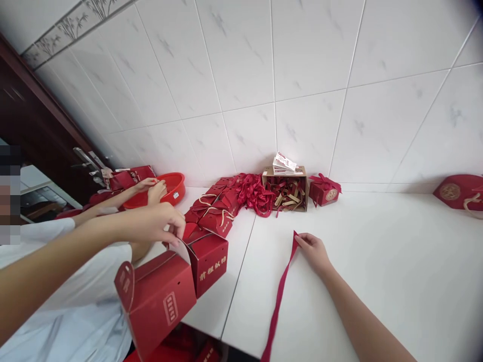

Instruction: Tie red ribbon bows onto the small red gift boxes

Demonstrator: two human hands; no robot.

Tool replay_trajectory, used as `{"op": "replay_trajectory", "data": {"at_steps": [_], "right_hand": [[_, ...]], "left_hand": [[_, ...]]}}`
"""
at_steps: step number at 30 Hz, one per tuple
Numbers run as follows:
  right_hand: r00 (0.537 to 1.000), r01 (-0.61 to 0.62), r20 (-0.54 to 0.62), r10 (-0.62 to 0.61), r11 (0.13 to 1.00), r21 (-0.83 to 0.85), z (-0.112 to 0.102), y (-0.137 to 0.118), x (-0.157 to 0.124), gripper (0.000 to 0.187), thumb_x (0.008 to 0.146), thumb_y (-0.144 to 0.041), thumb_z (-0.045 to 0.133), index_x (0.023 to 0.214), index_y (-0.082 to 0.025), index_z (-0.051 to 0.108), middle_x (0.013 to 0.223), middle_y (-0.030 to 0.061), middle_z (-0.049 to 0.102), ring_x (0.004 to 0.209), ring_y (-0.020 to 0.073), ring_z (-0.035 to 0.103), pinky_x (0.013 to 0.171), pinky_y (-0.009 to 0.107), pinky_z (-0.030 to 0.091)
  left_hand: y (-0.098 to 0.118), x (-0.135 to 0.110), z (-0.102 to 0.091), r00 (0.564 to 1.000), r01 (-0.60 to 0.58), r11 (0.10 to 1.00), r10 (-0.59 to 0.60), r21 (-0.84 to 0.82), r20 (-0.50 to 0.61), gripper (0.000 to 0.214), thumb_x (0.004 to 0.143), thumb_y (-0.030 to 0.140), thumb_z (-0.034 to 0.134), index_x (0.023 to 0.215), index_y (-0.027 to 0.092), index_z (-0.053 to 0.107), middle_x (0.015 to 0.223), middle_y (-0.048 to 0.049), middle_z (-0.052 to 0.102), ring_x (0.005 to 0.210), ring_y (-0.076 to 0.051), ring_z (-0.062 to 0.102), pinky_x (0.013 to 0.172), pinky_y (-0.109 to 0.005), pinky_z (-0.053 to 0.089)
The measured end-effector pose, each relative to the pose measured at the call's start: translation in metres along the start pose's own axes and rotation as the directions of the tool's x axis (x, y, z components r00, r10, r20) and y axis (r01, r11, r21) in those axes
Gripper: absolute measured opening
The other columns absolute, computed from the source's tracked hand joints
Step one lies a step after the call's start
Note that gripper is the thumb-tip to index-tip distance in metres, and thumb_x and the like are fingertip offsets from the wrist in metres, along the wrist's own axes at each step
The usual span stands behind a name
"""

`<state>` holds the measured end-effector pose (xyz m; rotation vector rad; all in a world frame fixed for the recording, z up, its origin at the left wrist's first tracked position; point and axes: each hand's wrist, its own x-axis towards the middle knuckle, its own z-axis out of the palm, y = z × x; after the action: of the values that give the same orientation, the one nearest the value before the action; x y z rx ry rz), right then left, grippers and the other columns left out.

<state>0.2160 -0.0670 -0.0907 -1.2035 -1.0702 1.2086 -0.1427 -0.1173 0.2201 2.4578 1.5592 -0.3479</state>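
Note:
My left hand (158, 223) is closed on the top flap of a red gift box (158, 296) that hangs tilted over the table's near edge. Its fingertips are partly hidden behind the flap. Right behind it, close against it, is a second red gift box (211, 259) with gold characters on its side. Between thumb and fingers, my right hand (313, 251) pinches the end of a dark red ribbon (279, 296), which trails down toward the bottom of the view across the white table.
Small red boxes with cord handles (217, 213) and a heap of red ribbons (256, 193) lie before an open carton (290, 193) topped with white cards (284, 162). A bow-tied box (324, 191) stands beside it. A co-worker's hands (154, 190) are over a red basin (175, 187) at left.

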Motion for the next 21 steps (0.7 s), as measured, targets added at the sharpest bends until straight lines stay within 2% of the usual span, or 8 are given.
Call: {"op": "replay_trajectory", "data": {"at_steps": [2,5,11,15,17,18,20,21], "right_hand": [[1.000,-0.006,-0.018,0.006,1.000,0.003,-0.002,0.000,-0.002,0.037,0.066,-0.053,0.072,0.075,-0.018,0.070,0.075,0.0057,0.071,0.071,0.0212,0.062,0.070,0.031,0.047],[0.999,-0.023,-0.033,0.023,0.999,0.023,-0.008,0.000,-0.009,0.039,0.065,-0.055,0.073,0.076,-0.017,0.070,0.075,0.0061,0.072,0.070,0.0211,0.063,0.068,0.031,0.048],[0.997,-0.045,-0.052,0.050,0.995,0.088,-0.021,0.001,-0.027,0.039,0.065,-0.052,0.076,0.079,-0.017,0.069,0.076,0.0051,0.071,0.070,0.0194,0.062,0.068,0.030,0.047],[0.996,-0.065,-0.059,0.074,0.987,0.144,-0.027,0.001,-0.035,0.039,0.063,-0.051,0.078,0.079,-0.016,0.069,0.075,0.0056,0.071,0.068,0.0198,0.061,0.066,0.031,0.048],[0.994,-0.070,-0.064,0.084,0.980,0.188,-0.029,0.001,-0.036,0.039,0.062,-0.050,0.080,0.078,-0.016,0.069,0.075,0.0051,0.070,0.068,0.0193,0.061,0.067,0.031,0.049],[0.994,-0.069,-0.071,0.086,0.974,0.214,-0.030,0.001,-0.035,0.038,0.061,-0.049,0.081,0.078,-0.017,0.069,0.076,0.0045,0.070,0.069,0.0187,0.061,0.068,0.031,0.049],[0.991,-0.065,-0.091,0.093,0.960,0.271,-0.029,0.000,-0.032,0.035,0.060,-0.047,0.082,0.077,-0.019,0.068,0.077,0.0030,0.069,0.070,0.0178,0.061,0.070,0.031,0.050],[0.990,-0.064,-0.100,0.098,0.952,0.300,-0.028,-0.001,-0.030,0.034,0.060,-0.046,0.082,0.076,-0.020,0.067,0.077,0.0024,0.068,0.071,0.0177,0.061,0.071,0.031,0.051]], "left_hand": [[0.000,-0.002,0.020,0.987,-0.021,0.999,0.025,-0.029,0.157,0.010,0.076,0.021,0.063,0.068,0.018,0.068,0.071,0.0023,0.067,0.066,-0.011,0.058,0.062,-0.018,0.039],[-0.010,0.006,0.045,0.989,-0.008,1.000,0.008,0.001,0.150,0.009,0.073,0.019,0.064,0.064,0.019,0.065,0.069,0.0018,0.065,0.064,-0.012,0.058,0.059,-0.021,0.037],[-0.036,0.029,0.089,0.995,0.034,0.996,-0.026,0.083,-0.093,0.020,0.077,0.030,0.062,0.059,0.022,0.062,0.069,-0.0012,0.065,0.072,-0.019,0.060,0.070,-0.029,0.040],[-0.039,0.012,0.109,0.956,0.135,0.986,-0.104,0.096,-0.273,0.023,0.085,0.034,0.049,0.086,0.024,0.070,0.098,-0.0079,0.069,0.102,-0.027,0.058,0.092,-0.038,0.039],[-0.033,-0.009,0.122,0.879,0.218,0.975,-0.175,0.049,-0.444,0.034,0.086,0.041,0.048,0.111,0.026,0.065,0.118,-0.0082,0.064,0.116,-0.030,0.052,0.100,-0.042,0.036],[-0.027,-0.020,0.131,0.808,0.263,0.965,-0.224,-0.007,-0.545,0.042,0.086,0.045,0.049,0.122,0.026,0.059,0.126,-0.0078,0.060,0.120,-0.030,0.050,0.102,-0.043,0.036],[-0.012,-0.037,0.154,0.631,0.331,0.927,-0.357,-0.178,-0.689,0.060,0.083,0.054,0.051,0.134,0.024,0.046,0.131,-0.0095,0.055,0.123,-0.032,0.048,0.104,-0.045,0.038],[-0.003,-0.042,0.168,0.507,0.393,0.877,-0.457,-0.276,-0.731,0.071,0.079,0.058,0.054,0.138,0.021,0.041,0.132,-0.0126,0.053,0.124,-0.035,0.047,0.104,-0.049,0.038]]}}
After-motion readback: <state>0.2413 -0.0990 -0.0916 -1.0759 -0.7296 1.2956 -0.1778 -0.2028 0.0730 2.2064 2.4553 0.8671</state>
